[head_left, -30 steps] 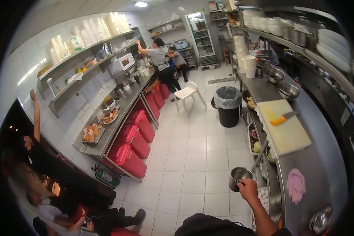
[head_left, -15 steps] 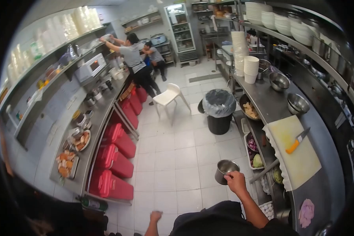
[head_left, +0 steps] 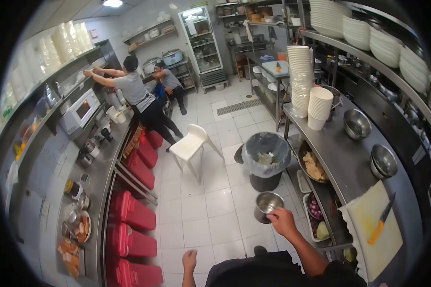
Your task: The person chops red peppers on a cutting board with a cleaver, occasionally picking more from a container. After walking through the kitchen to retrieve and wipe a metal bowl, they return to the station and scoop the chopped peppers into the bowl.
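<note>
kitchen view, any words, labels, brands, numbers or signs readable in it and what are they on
No text can be read in this view.
Small reddish sign on the back wall: too small.
Green marking on the wrapped stacks, far left: blurred.
Microwave: no brand or numbers can be made out.
Metal pot in the right hand: no lettering can be made out.
</note>
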`<state>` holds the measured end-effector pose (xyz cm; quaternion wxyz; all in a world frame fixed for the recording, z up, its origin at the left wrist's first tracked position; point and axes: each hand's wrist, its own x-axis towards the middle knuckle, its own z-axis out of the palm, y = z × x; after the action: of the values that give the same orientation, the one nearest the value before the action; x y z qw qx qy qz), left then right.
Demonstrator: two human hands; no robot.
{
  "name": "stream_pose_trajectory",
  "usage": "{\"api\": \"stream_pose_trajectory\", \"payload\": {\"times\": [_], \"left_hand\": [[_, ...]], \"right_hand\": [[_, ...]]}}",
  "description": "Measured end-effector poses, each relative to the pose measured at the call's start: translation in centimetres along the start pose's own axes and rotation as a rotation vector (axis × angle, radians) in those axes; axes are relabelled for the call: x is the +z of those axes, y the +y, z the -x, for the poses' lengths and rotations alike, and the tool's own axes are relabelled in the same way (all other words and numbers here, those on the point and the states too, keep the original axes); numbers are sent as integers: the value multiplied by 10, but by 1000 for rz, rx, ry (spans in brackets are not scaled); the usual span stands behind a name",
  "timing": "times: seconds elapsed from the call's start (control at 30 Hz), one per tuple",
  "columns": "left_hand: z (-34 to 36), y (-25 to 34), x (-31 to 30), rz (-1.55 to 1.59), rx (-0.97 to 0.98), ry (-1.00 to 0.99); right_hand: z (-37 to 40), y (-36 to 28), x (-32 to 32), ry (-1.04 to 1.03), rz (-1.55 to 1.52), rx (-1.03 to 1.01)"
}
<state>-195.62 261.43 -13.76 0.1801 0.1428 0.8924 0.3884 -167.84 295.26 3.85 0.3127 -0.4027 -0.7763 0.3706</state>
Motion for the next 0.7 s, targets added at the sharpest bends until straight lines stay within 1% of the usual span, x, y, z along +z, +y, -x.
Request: {"api": "stream_pose_trajectory", "payload": {"times": [0.03,0.07,0.13,0.17,0.2,0.23,0.27,0.3,0.33,0.4,0.43,0.5,0.57,0.63,0.7], "left_hand": [[7,-2,-8,67,-121,64],[9,-5,-18,51,-155,82],[-24,-87,-17,38,-269,73],[-15,-67,-30,26,-277,46],[-2,-21,-51,13,-285,22],[-27,-22,-48,15,-279,14],[-44,-26,-51,45,-257,60],[-61,-30,-56,72,-239,103],[-86,-31,-65,61,-238,96],[-163,-10,-58,-89,-196,-30],[-205,-6,-47,114,-101,68],[-295,78,-33,443,-369,-37],[-369,143,-17,438,-225,-211],[-401,248,-7,470,-46,-324],[-434,324,16,500,17,-474]], "right_hand": [[-25,-11,9,-48,-12,-48],[-48,-20,20,-93,-22,-95],[-95,-31,46,-118,-18,-226],[-116,-44,55,-160,2,-233],[-136,-49,68,-157,8,-224],[-159,-53,82,-166,-12,-259],[-176,-58,98,-180,-36,-288],[-192,-67,109,-192,-76,-228],[-201,-73,122,-188,-79,-216],[-235,-83,136,-176,-11,-204],[-246,-88,143,-162,-29,-141],[-266,-94,154,-96,-68,-120],[-287,-93,161,-14,-122,-101],[-304,-98,160,6,-108,-51],[-330,-97,157,57,-93,-31]]}}
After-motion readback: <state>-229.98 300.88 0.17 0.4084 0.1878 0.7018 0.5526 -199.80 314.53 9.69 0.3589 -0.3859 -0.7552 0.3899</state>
